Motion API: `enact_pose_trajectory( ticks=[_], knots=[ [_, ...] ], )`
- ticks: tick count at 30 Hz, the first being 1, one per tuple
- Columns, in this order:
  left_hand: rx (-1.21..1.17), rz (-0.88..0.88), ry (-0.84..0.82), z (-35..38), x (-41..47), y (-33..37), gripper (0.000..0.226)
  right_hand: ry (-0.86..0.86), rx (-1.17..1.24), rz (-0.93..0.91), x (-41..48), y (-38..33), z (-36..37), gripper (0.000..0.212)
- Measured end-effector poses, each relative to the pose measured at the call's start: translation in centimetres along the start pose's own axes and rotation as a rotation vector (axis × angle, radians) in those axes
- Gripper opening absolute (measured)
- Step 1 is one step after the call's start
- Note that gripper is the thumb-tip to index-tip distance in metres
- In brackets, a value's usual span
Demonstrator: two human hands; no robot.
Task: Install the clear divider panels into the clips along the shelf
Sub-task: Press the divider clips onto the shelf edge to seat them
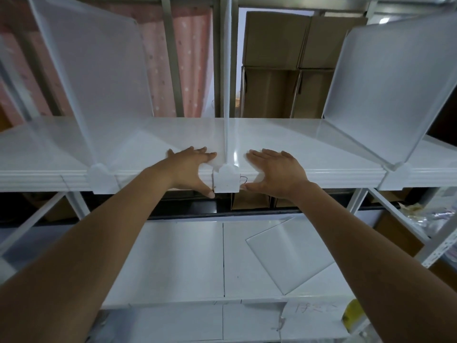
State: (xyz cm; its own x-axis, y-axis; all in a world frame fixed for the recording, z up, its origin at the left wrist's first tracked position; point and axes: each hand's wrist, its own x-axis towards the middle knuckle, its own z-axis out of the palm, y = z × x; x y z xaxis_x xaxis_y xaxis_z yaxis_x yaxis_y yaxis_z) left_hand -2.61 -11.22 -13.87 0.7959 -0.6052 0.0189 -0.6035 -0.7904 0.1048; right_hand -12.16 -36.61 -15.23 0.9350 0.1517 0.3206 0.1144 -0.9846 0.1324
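1. up top, white shelf [296, 144] at about chest level, seen from its front edge.
2. three clear panels stand upright on it: left panel [99, 78], middle panel [226, 95] seen edge-on, right panel [385, 95].
3. each panel sits in a white clip on the front lip: left clip [102, 179], middle clip [226, 180], right clip [395, 169].
4. left hand [191, 167] lies flat on the shelf just left of the middle clip, fingers spread; thumb hooked down over the lip, tip beside the clip's lower corner. it holds nothing.
5. right hand [275, 172] mirrors it just right of the clip, palm down, fingers open, thumb on the lip touching the clip's side. also holds nothing.
6. loose panel [291, 253] lies flat and skewed on the lower shelf [173, 256], below the right forearm.
7. cardboard boxes [296, 63] behind the shelf, right of centre; pink curtain [188, 58] behind on the left.
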Motion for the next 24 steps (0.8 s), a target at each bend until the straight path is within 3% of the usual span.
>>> enact_pose_trajectory(
  ticks=[24],
  knots=[
    [-0.019, 0.022, 0.053, 0.24, -0.46, 0.04, 0.11, -0.027, -0.025, 0.008, -0.06, -0.19, -0.13, 0.08]
  ],
)
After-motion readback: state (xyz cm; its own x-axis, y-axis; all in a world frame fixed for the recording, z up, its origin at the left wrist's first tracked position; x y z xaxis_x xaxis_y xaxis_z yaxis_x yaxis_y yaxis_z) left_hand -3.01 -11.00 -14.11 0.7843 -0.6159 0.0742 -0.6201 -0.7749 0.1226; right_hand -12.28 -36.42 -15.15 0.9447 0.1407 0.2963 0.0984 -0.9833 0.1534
